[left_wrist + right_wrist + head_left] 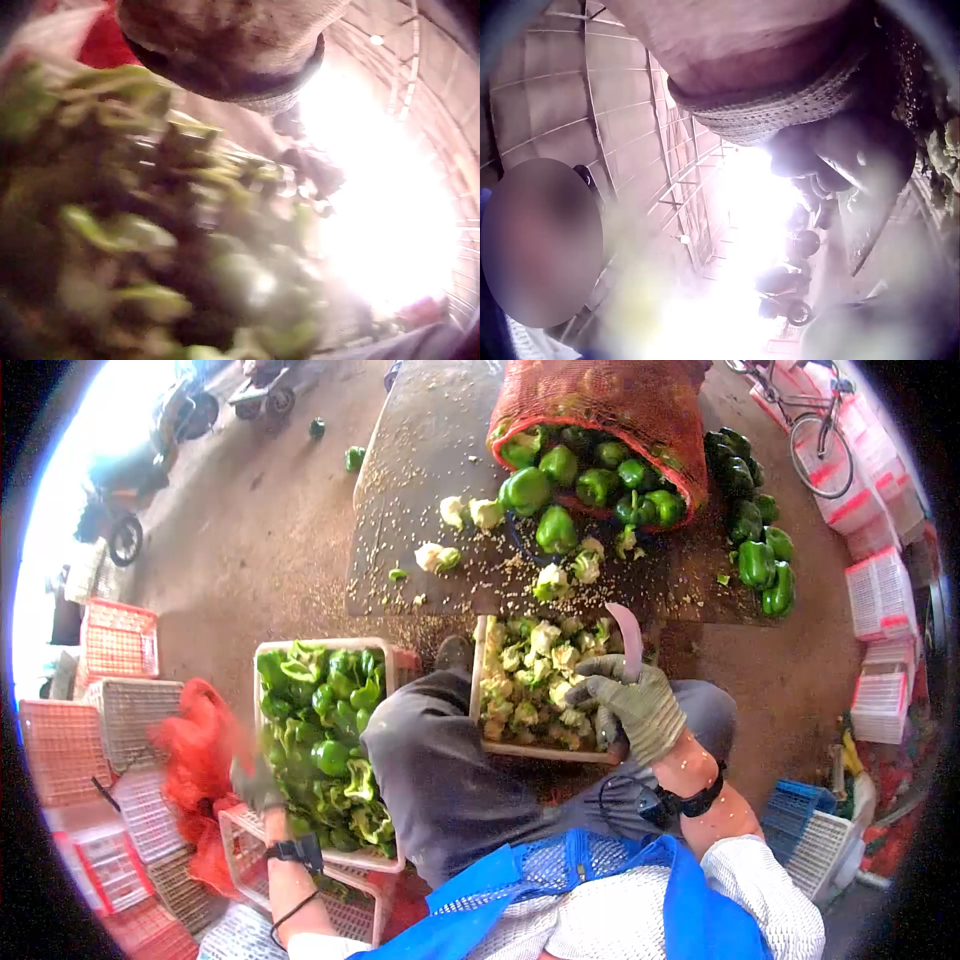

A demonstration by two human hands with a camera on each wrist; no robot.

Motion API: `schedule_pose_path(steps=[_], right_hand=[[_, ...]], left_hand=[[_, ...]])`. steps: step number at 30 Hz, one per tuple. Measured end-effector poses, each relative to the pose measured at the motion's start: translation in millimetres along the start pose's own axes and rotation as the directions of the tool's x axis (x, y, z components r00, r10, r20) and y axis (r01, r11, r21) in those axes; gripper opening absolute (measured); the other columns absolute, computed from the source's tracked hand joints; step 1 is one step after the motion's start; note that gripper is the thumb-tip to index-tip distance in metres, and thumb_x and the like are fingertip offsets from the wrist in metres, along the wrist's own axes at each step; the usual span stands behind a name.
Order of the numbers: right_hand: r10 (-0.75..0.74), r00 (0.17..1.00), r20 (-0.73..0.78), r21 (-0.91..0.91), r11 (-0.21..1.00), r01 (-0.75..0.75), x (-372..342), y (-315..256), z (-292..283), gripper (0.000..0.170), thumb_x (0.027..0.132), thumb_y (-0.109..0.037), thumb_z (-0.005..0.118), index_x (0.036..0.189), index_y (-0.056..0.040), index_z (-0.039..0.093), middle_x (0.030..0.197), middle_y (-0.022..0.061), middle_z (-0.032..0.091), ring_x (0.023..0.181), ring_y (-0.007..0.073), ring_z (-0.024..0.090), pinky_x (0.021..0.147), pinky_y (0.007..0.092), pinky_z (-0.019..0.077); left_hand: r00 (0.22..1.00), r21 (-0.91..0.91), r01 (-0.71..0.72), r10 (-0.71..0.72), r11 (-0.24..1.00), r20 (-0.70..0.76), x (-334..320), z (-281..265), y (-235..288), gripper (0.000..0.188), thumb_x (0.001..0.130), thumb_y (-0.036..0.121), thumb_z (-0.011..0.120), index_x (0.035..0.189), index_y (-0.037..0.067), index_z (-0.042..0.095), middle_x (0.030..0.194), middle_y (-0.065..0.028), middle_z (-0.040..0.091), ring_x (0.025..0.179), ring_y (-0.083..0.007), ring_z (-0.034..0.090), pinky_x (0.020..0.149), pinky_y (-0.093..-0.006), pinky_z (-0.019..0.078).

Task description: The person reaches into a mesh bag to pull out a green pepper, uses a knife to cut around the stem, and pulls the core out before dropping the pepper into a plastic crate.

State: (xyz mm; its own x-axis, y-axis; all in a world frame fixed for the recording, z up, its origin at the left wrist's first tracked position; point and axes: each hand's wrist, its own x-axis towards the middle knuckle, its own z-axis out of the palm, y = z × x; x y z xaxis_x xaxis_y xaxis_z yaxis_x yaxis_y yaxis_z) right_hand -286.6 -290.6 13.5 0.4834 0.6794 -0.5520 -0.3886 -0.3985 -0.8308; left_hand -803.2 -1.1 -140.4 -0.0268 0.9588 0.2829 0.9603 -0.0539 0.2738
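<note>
My gloved right hand (pixel 640 710) grips a knife (pixel 627 635), its pale curved blade pointing up and away above the crate of pepper cores (pixel 545 645). In the right wrist view, the blade (pixel 866 232) runs down from the dark glove. My gloved left hand (pixel 258 785) is blurred at the left edge of the crate of green peppers (pixel 325 710), beside a red mesh bag (pixel 195 760). Whole and cut-open peppers fill that crate. In the left wrist view the glove (pixel 232 45) is above blurred peppers, its fingers hidden.
A large red mesh sack (pixel 605 395) spills green peppers (pixel 556 530) onto a dark mat (pixel 400 540) strewn with seeds and cores. More peppers (pixel 757 565) lie right of it. Stacked plastic crates (pixel 65 740) stand at left, others (pixel 880 595) at right. A pink-and-white crate (pixel 245 840) sits by my left wrist.
</note>
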Motion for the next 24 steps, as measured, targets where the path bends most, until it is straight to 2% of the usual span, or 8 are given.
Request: schedule_pose_path(steps=[2,8,11,14,16,19,23,24], right_hand=[[0.012,1.000,0.018,0.010,1.000,-0.012,9.5,-7.8,-5.5,0.025,0.094,-0.010,0.057,0.114,0.0039,0.060,0.093,0.0156,0.071,0.045,0.0081,0.053,0.041,0.0216,0.0447],[-0.291,0.957,-0.001,-0.069,0.954,0.291,55.3,26.7,-39.9,0.025,0.093,-0.012,0.061,0.113,0.0021,0.063,0.089,0.0101,0.072,0.045,0.0070,0.051,0.040,0.0222,0.0406],[-0.145,0.984,-0.099,-0.021,0.989,0.144,49.8,9.5,-67.8,0.024,0.093,-0.010,0.061,0.114,0.0014,0.064,0.087,0.0079,0.073,0.048,0.0052,0.052,0.044,0.0210,0.0423],[-0.189,0.968,-0.162,0.012,0.981,0.193,42.2,-7.5,-93.4,0.023,0.093,-0.009,0.061,0.114,0.0011,0.064,0.085,0.0063,0.073,0.049,0.0036,0.052,0.047,0.0198,0.0434],[-0.246,0.956,-0.161,0.014,0.968,0.251,43.3,2.2,-105.2,0.023,0.093,-0.009,0.060,0.113,0.0013,0.064,0.087,0.0075,0.072,0.056,0.0072,0.059,0.054,0.0221,0.0480],[-0.238,0.962,-0.136,0.134,0.957,0.256,39.7,4.1,-105.9,0.022,0.093,-0.009,0.061,0.113,0.0002,0.064,0.092,0.0097,0.072,0.069,0.0130,0.067,0.064,0.0261,0.0537],[-0.428,0.903,-0.024,-0.297,0.866,0.402,37.8,7.6,-109.6,0.038,0.090,-0.011,0.065,0.127,-0.0093,0.058,0.098,0.0086,0.072,0.087,0.0185,0.070,0.076,0.0323,0.0549],[-0.439,0.898,-0.039,-0.320,0.856,0.405,37.4,13.2,-108.4,0.046,0.089,-0.013,0.066,0.133,-0.0092,0.054,0.097,0.0080,0.072,0.087,0.0182,0.069,0.077,0.0329,0.0539]], left_hand=[[0.956,-0.191,-0.111,0.157,0.975,0.247,35.5,-19.5,121.4,0.033,0.096,0.024,0.060,0.121,0.002,0.062,0.113,-0.0127,0.067,0.096,-0.0187,0.063,0.083,-0.0307,0.0512],[0.673,-0.818,-0.340,0.728,0.463,0.133,41.0,22.3,463.9,0.028,0.098,0.007,0.057,0.125,0.001,0.062,0.119,-0.0063,0.066,0.112,-0.0129,0.057,0.099,-0.0298,0.0444],[0.554,-0.741,-0.448,0.806,0.500,0.208,13.8,61.9,584.2,0.040,0.097,0.027,0.059,0.132,0.008,0.054,0.118,-0.0177,0.062,0.110,-0.0329,0.059,0.097,-0.0392,0.0458],[0.532,-0.308,-0.722,0.782,0.619,0.324,9.9,151.6,638.1,0.067,0.088,0.058,0.060,0.134,0.010,0.052,0.114,-0.0240,0.063,0.111,-0.0392,0.059,0.093,-0.0447,0.0468],[0.558,-0.620,-0.431,0.734,0.655,0.387,36.5,204.4,643.0,0.070,0.085,0.060,0.061,0.133,0.010,0.052,0.108,-0.0241,0.066,0.105,-0.0404,0.062,0.089,-0.0453,0.0489],[0.521,-0.558,-0.496,0.742,0.666,0.422,20.3,173.8,645.8,0.061,0.085,0.049,0.064,0.130,0.008,0.051,0.101,-0.0191,0.069,0.096,-0.0353,0.066,0.082,-0.0437,0.0522],[0.442,-0.872,-0.240,0.847,0.428,0.294,32.7,172.0,616.1,0.049,0.088,0.010,0.070,0.132,0.011,0.047,0.111,-0.0049,0.067,0.095,-0.0147,0.064,0.084,-0.0354,0.0548],[0.485,-0.904,0.100,0.773,0.416,0.410,1.2,110.8,620.0,0.060,0.087,0.008,0.071,0.138,0.009,0.039,0.114,-0.0089,0.064,0.099,-0.0185,0.064,0.085,-0.0345,0.0562]])
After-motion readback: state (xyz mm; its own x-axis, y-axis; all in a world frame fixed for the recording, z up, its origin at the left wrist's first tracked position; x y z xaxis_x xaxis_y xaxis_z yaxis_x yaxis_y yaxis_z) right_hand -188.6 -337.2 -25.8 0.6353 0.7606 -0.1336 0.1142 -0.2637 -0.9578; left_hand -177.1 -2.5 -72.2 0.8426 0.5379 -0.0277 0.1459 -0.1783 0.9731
